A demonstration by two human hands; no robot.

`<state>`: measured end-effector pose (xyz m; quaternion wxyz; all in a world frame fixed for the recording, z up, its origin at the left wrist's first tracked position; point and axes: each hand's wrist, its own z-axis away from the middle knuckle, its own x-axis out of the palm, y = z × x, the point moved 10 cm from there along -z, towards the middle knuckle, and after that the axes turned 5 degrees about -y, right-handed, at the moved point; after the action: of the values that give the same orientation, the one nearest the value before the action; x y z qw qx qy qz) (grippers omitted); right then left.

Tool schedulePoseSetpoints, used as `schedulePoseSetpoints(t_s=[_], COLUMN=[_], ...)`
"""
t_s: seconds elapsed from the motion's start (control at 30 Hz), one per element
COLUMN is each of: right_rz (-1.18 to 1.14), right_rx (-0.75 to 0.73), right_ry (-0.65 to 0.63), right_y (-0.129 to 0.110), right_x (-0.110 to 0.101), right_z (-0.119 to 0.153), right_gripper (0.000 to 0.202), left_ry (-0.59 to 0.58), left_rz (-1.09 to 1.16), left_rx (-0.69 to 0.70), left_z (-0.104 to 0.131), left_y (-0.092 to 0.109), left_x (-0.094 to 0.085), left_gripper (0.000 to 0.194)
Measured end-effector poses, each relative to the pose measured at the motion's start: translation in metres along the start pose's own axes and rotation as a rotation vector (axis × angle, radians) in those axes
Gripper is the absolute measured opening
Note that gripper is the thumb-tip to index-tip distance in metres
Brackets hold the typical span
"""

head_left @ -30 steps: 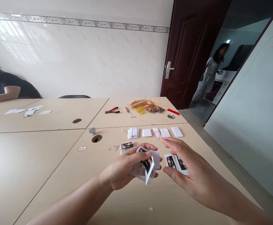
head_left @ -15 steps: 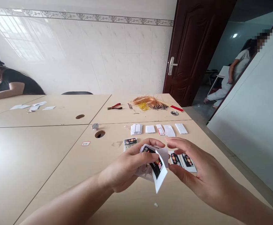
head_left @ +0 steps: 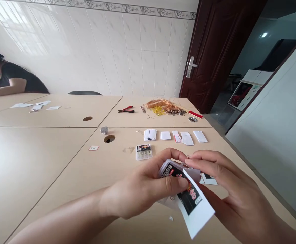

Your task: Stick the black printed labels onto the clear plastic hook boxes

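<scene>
My left hand (head_left: 148,186) grips a small clear plastic box (head_left: 167,200), thumb pressed on top. Under that thumb is a black printed label (head_left: 188,200) on a white strip, tilted and sticking out past the box toward me. At the box's far right edge, my right hand (head_left: 229,189) has its fingertips on the plastic, close to my left fingertips; the label hides its thumb tip. A similar closed box (head_left: 144,152), with a black label and small hooks inside, lies on the table beyond my left hand. Another black label (head_left: 210,179) lies partly hidden behind my right hand.
Several stacks of white cards (head_left: 165,135) lie in a row. Farther back are red-handled pliers (head_left: 126,109), a bundle of copper-coloured wires (head_left: 163,104) and yellow pieces (head_left: 158,110). The table (head_left: 74,189) has round holes. A person (head_left: 18,79) in black sits at far left.
My right hand has closed in from the right onto the box edge. The box and label have come nearer, down and right. The person in the doorway is out of sight; the view has shifted.
</scene>
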<state>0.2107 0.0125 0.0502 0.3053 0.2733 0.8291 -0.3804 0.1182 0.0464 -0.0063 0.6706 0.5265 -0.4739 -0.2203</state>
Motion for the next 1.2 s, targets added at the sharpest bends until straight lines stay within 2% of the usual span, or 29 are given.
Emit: schedulePoseSetpoints(t_s=[0.17, 0.3, 0.47, 0.63, 0.77, 0.83, 0.9, 0.93, 1.07, 1.2], right_rz=[-0.011, -0.046, -0.07, -0.036, -0.028, -0.096, -0.236, -0.284, -0.377, -0.5], right_rx=[0.12, 0.178, 0.107, 0.115, 0.019, 0.037, 0.132, 0.19, 0.388, 0.475], right_ry=[0.021, 0.03, 0.123, 0.148, 0.213, 0.123, -0.024, -0.088, -0.251, -0.363], right_y=[0.006, 0.008, 0.002, 0.006, -0.006, -0.006, 0.002, 0.006, 0.021, 0.024], right_x=[-0.003, -0.01, -0.022, -0.017, -0.023, -0.016, 0.0, 0.008, 0.03, 0.04], right_z=[-0.002, 0.003, 0.011, 0.017, 0.017, 0.012, 0.008, 0.008, 0.012, 0.019], right_gripper=[0.035, 0.03, 0.016, 0.009, 0.006, 0.027, 0.043, 0.043, 0.019, 0.031], left_ry=[0.0, -0.004, 0.005, 0.034, 0.108, 0.131, 0.12, 0.105, 0.051, 0.05], left_rz=[0.001, 0.002, 0.008, -0.239, -0.389, -0.441, -0.459, -0.453, -0.454, -0.492], left_rx=[-0.004, -0.036, -0.004, 0.038, 0.075, 0.062, 0.041, 0.032, 0.036, 0.004], left_z=[0.001, 0.002, 0.003, 0.004, 0.007, 0.008, 0.007, 0.006, 0.004, 0.004], left_y=[0.0, -0.002, -0.001, 0.008, 0.017, 0.016, 0.012, 0.01, 0.007, 0.007], left_x=[0.002, 0.004, 0.002, -0.001, -0.002, -0.001, 0.001, 0.002, 0.006, 0.003], left_gripper=[0.029, 0.033, 0.029, 0.021, 0.022, 0.026, 0.028, 0.027, 0.019, 0.022])
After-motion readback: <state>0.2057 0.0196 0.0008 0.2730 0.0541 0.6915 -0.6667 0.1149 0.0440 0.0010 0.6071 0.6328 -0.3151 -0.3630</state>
